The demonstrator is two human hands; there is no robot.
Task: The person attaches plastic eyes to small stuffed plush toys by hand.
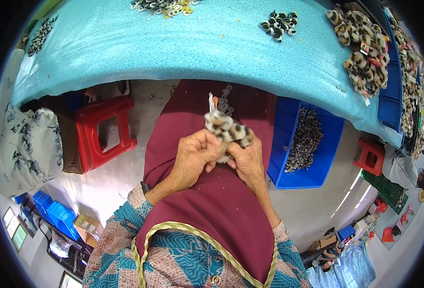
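Observation:
Above my lap, over a maroon apron (197, 206), I hold a small spotted plush piece (219, 123) in tan, black and white fur. My left hand (196, 152) pinches its lower left side, thumb and forefinger together. My right hand (246, 161) grips its lower right part, with the fingers curled around the fur. A white and orange tag (213, 102) sticks up from the top of the plush. What lies between my fingertips is mostly hidden. Several pale round discs (224, 98) rest on the apron just beyond the plush.
A table with a blue cover (188, 53) spans the far side, bearing small black-and-white parts (280, 25), rings (173, 8) and a heap of spotted plush toys (365, 53). A blue bin (301, 180) of small dark pieces stands at right, a red stool (108, 129) at left.

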